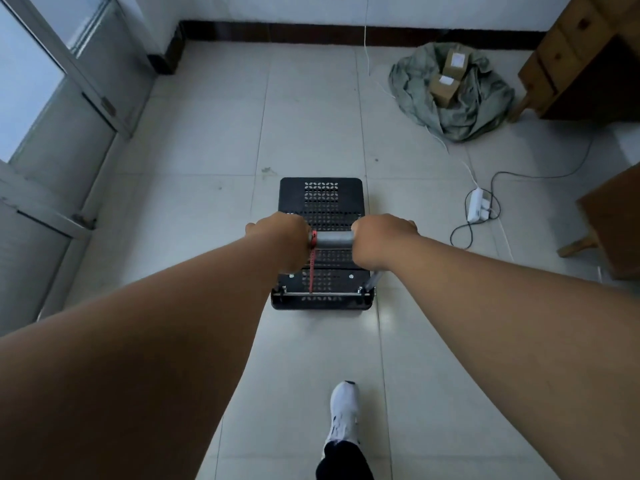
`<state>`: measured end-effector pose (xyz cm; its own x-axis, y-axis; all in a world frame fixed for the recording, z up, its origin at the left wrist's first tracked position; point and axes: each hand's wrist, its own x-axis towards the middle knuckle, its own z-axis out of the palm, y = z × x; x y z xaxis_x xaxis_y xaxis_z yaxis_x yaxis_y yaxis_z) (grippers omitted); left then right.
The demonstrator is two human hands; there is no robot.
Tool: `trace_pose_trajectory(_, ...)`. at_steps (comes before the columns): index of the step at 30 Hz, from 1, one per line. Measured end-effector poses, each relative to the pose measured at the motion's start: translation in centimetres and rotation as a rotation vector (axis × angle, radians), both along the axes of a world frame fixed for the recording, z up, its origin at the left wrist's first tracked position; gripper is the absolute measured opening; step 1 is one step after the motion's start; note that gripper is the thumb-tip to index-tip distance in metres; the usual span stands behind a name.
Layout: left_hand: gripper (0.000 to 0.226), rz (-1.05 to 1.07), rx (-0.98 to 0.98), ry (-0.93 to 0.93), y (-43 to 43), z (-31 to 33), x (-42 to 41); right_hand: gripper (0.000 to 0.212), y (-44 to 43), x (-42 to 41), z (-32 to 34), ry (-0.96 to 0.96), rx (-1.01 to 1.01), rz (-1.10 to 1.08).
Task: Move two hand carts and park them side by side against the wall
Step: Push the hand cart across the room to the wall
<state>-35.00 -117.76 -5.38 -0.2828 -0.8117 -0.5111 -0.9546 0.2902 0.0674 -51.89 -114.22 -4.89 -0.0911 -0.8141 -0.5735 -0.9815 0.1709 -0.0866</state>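
We're pushing one cart [320, 199], left hand [284, 237] and right hand [377, 237] both clamped on handle [333, 240]; next steer straight to wall [277, 8], dodging power strip [475, 204]

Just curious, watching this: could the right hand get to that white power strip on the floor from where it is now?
Probably not without letting go. The right hand grips the cart handle; the power strip lies low on the floor off to the right, so stooping would be needed.

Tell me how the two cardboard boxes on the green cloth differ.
The far box stands nearer the wall and looks taller; the near box sits closer to the camera and lower. The far box's white label faces up and forward; the near box's lies on its top. Both are brown and rest on the green cloth.
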Motion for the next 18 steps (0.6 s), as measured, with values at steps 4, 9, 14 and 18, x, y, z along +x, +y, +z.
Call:
trace_pose_trajectory(4, 0.013, 0.022, 0.000, 0.007, -8.1, 0.0, -1.6, 0.020, -8.2, -1.6, -0.2, -0.021, 0.027, -0.033)
trace_pose_trajectory(9, 0.012, 0.020, 0.003, 0.001, -17.7, -0.5, -3.8, 0.022, -17.8, -3.7, -0.1, -0.030, 0.068, -0.055)
trace_pose_trajectory(14, 0.017, 0.029, 0.004, 0.012, -27.8, -0.3, -6.3, 0.023, -27.7, -6.1, 0.2, -0.026, 0.051, -0.058)
trace_pose_trajectory(18, 0.022, 0.066, 0.017, 0.016, -36.2, -0.7, -8.3, 0.014, -36.0, -8.1, 0.5, -0.008, 0.039, -0.073)
